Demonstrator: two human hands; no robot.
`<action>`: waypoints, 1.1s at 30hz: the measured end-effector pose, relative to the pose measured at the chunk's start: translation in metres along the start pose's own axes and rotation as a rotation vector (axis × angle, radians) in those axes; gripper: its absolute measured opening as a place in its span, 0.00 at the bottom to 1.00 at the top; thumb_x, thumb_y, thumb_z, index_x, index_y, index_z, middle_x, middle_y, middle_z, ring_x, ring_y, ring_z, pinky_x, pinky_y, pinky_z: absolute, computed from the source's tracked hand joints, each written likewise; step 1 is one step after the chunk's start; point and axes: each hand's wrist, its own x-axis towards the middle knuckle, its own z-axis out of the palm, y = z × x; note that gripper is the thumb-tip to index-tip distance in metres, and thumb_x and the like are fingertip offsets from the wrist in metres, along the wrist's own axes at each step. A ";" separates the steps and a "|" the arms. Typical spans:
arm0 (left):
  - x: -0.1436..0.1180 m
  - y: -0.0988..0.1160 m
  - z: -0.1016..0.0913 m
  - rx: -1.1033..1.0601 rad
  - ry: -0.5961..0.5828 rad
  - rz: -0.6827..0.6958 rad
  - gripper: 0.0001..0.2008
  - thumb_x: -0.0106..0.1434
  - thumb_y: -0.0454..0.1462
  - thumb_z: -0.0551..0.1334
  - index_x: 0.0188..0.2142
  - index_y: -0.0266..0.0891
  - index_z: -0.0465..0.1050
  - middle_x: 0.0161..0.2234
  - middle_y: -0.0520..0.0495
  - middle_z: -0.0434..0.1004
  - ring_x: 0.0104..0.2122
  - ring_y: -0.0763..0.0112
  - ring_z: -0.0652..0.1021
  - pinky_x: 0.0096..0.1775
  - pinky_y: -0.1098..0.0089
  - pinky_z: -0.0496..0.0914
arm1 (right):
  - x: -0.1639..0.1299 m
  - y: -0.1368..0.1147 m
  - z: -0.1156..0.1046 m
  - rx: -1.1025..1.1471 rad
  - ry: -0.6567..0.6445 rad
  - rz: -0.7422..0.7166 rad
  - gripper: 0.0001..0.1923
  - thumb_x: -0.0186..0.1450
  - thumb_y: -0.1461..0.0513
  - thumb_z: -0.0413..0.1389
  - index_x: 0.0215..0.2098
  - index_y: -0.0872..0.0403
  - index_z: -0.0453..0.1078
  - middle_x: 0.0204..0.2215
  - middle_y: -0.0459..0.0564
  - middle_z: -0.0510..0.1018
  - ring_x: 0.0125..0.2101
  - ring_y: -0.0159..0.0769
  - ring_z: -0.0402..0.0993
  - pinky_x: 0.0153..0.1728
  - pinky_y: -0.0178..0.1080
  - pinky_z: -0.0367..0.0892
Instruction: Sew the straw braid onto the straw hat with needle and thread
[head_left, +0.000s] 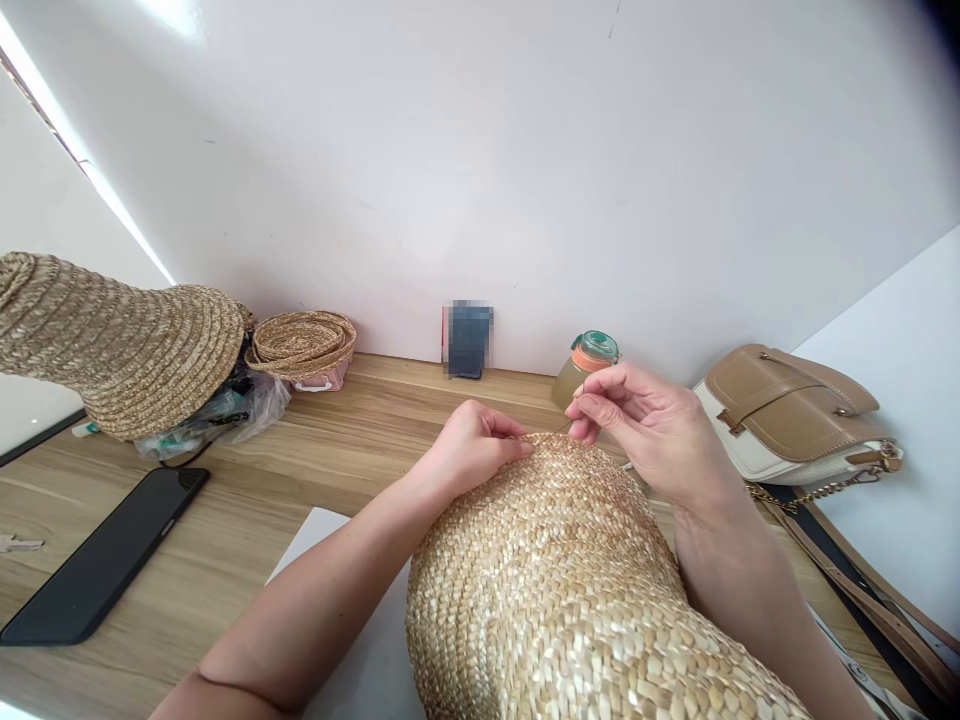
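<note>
A large woven straw piece [540,560], shaped like a hat, fills the lower middle of the view, its far edge up between my hands. My left hand [480,445] pinches that edge from the left, thumb and fingers closed on the straw. Just right of the edge, my right hand [637,420] is raised with thumb and fingertips pinched together. A thin thread [564,428] runs between its fingertips and the straw edge; whether a needle is in the pinch is too small to tell.
Another straw hat [150,340] and a coiled straw braid [304,340] stand at the left on the wooden table [375,420]. A phone [105,560] and key [19,543] lie nearer. A lidded jar [592,350], dark blurred object [469,340] and handbag [802,410] sit behind and right.
</note>
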 end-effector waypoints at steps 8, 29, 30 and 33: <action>-0.003 0.002 0.000 0.005 0.002 0.021 0.15 0.52 0.40 0.62 0.36 0.32 0.81 0.28 0.46 0.79 0.27 0.70 0.74 0.29 0.73 0.66 | -0.009 -0.010 -0.010 -0.489 -0.247 -0.023 0.07 0.65 0.62 0.53 0.32 0.51 0.73 0.30 0.46 0.74 0.30 0.33 0.70 0.30 0.37 0.64; -0.003 0.003 0.001 0.005 0.039 -0.008 0.16 0.51 0.40 0.64 0.35 0.30 0.81 0.28 0.45 0.80 0.27 0.69 0.74 0.28 0.73 0.66 | -0.023 -0.023 -0.007 -0.817 -0.301 -0.081 0.09 0.64 0.66 0.53 0.34 0.52 0.75 0.26 0.46 0.72 0.24 0.30 0.68 0.23 0.35 0.59; -0.003 0.003 0.002 0.001 0.043 -0.012 0.17 0.50 0.41 0.64 0.35 0.30 0.81 0.29 0.44 0.80 0.27 0.69 0.74 0.28 0.72 0.66 | -0.023 -0.023 -0.007 -0.818 -0.300 -0.081 0.09 0.63 0.67 0.53 0.33 0.52 0.75 0.26 0.45 0.72 0.24 0.30 0.68 0.23 0.35 0.59; -0.003 0.004 0.002 -0.006 0.049 -0.024 0.17 0.50 0.41 0.64 0.35 0.29 0.81 0.29 0.44 0.80 0.27 0.69 0.74 0.27 0.72 0.66 | -0.024 -0.024 -0.006 -0.817 -0.303 -0.084 0.09 0.63 0.68 0.53 0.31 0.53 0.74 0.24 0.45 0.70 0.23 0.29 0.66 0.23 0.35 0.59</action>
